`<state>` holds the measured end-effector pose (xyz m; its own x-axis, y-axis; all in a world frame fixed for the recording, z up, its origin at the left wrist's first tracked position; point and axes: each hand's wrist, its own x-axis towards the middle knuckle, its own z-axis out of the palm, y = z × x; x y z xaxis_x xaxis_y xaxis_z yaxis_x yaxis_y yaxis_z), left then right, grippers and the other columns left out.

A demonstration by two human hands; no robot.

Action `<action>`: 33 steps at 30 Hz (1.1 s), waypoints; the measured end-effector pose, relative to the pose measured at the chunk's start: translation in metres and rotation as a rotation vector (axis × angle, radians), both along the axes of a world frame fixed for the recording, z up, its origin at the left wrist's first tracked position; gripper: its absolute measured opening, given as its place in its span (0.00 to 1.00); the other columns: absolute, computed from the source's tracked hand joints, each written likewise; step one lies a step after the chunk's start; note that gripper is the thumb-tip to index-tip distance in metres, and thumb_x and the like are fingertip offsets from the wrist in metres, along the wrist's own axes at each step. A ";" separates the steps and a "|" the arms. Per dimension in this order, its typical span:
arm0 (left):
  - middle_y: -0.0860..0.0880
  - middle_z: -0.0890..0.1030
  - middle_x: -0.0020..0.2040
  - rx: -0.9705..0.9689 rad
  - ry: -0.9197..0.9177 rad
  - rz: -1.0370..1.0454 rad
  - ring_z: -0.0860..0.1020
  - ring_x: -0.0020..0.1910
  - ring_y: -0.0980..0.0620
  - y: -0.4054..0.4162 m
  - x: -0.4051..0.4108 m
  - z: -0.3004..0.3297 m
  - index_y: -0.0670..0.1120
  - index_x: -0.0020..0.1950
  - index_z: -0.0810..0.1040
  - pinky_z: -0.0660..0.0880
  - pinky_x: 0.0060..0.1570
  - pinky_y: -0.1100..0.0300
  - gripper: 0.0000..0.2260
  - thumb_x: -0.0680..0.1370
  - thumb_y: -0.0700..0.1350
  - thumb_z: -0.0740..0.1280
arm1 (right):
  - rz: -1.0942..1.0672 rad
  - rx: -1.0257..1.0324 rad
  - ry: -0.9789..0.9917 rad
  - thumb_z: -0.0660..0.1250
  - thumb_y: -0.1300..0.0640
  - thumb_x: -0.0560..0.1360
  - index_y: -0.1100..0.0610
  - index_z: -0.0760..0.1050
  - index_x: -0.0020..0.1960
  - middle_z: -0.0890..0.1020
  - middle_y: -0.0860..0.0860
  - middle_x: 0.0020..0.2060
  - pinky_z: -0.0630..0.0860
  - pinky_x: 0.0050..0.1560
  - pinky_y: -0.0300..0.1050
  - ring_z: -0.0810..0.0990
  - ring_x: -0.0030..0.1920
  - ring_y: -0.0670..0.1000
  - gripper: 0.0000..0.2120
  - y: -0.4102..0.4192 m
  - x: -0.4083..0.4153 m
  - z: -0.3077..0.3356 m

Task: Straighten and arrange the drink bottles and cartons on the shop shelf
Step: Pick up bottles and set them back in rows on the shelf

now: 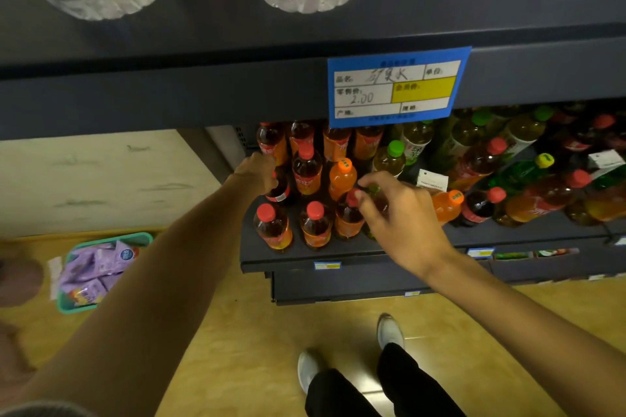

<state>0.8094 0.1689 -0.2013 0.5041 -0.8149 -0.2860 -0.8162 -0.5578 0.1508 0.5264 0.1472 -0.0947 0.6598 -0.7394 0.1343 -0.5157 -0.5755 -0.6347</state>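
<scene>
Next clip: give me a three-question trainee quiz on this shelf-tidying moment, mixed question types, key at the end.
1. True or false: the left hand is reaching to the bottles at the left end of the drinks shelf.
2. The right hand has its fingertips at: A) the blue price label; B) a bottle top in the front rows; C) the green basket on the floor.
3. Fill in: the three front-row bottles at the shelf's left end have ____ caps.

Key: 1 true; 2 B; 3 red.
</scene>
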 end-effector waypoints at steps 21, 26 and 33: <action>0.42 0.75 0.34 -0.386 -0.485 0.178 0.73 0.32 0.40 0.165 -0.125 0.156 0.41 0.42 0.72 0.64 0.31 0.59 0.19 0.67 0.58 0.59 | 0.342 0.049 -0.132 0.64 0.54 0.78 0.54 0.76 0.55 0.76 0.42 0.34 0.65 0.30 0.28 0.72 0.28 0.37 0.07 -0.001 -0.027 0.017; 0.48 0.75 0.32 -0.438 -0.357 0.137 0.73 0.31 0.45 0.158 -0.193 0.146 0.45 0.41 0.72 0.68 0.30 0.60 0.19 0.66 0.61 0.60 | 0.253 0.059 -0.157 0.64 0.56 0.77 0.55 0.77 0.53 0.79 0.45 0.34 0.69 0.32 0.38 0.72 0.28 0.41 0.06 -0.007 -0.072 0.019; 0.51 0.76 0.30 -0.606 -0.208 -0.103 0.76 0.28 0.46 0.113 -0.267 0.137 0.47 0.38 0.74 0.72 0.30 0.59 0.11 0.64 0.54 0.67 | -0.036 0.013 -0.113 0.65 0.54 0.76 0.54 0.77 0.52 0.78 0.47 0.29 0.72 0.35 0.45 0.75 0.31 0.49 0.06 -0.002 -0.139 0.025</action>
<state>0.5422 0.2822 -0.0643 0.4097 -0.8486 0.3346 -0.9072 -0.3406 0.2470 0.3876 0.1452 -0.0693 0.6140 -0.7645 0.1963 -0.4607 -0.5491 -0.6973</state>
